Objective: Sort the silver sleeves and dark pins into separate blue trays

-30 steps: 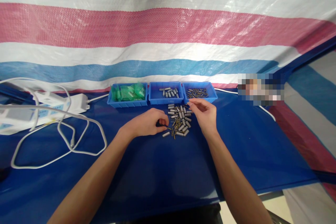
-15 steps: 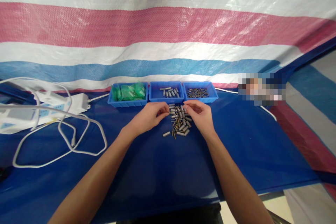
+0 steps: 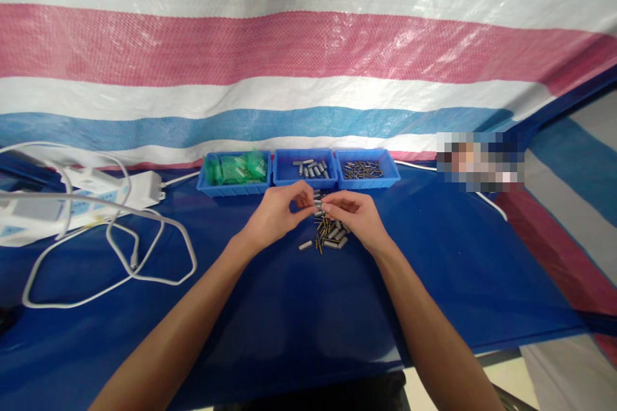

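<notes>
Both my hands meet over a loose pile on the blue table, fingertips almost touching. My left hand [image 3: 282,213] is closed in a pinch; what it holds is too small to make out. My right hand [image 3: 355,217] pinches a small grey metal cylinder [image 3: 319,205], its end pointing toward my left fingertips. Beneath and in front of the hands lie several grey metal cylinders [image 3: 331,244] mixed with thin brass-coloured pins [image 3: 320,237] that look like screws. One cylinder [image 3: 305,245] lies apart at the pile's left. My right hand hides part of the pile.
Behind the pile stand three blue bins: the left bin [image 3: 236,190] with green plastic bags, the middle bin [image 3: 308,183] with grey cylinders, the right bin [image 3: 371,183] with thin pins. White power strips [image 3: 144,189] and a looped cable [image 3: 186,250] lie left. A striped sheet [image 3: 308,45] hangs behind.
My right hand has moved left and slightly toward me, bringing its fingertips up to my left hand's. The left hand has barely shifted.
</notes>
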`<state>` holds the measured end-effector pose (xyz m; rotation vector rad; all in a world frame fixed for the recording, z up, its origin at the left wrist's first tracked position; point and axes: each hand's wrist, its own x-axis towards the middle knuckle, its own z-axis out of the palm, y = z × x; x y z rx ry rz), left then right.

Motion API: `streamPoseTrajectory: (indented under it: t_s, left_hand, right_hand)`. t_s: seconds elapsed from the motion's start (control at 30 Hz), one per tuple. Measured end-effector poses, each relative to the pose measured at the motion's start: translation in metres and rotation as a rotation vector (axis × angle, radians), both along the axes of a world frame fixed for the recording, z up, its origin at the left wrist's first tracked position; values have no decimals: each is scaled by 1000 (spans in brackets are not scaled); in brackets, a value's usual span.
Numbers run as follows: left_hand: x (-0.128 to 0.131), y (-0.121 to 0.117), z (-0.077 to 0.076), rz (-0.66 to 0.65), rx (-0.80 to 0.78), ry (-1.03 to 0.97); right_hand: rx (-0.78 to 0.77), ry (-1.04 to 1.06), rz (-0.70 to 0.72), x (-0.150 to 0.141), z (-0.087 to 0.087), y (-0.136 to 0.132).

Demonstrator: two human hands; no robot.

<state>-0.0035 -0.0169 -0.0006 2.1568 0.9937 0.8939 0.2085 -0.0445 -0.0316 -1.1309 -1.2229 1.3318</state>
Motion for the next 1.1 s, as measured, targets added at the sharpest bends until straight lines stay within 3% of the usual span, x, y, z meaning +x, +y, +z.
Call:
streamPoseTrajectory:
  t_s: [0.13, 0.23, 0.33, 0.57, 0.83, 0.97, 1.1]
  left_hand:
    - [-7, 2, 5, -51, -25, 93]
    - [-11, 2, 9, -254, -114, 213]
    - [-10, 0, 8, -378, -151, 310]
    - [-9, 1, 4, -346, -148, 364]
    - [-19, -1, 11, -241, -165, 446]
    - [-18, -1, 10, -279, -228, 383]
    - [-13, 1, 6, -162, -134, 271]
  right_hand:
    - [63, -31, -163, 5, -1, 3]
    - [204, -36, -423, 9, 1, 5]
    - [286, -58, -557, 13, 1, 7]
    - [257, -78, -513, 11, -1, 7]
    - [193, -48, -468, 8, 3, 5]
    - [176, -40, -435, 8, 2, 5]
    - [152, -32, -397, 6, 2, 5]
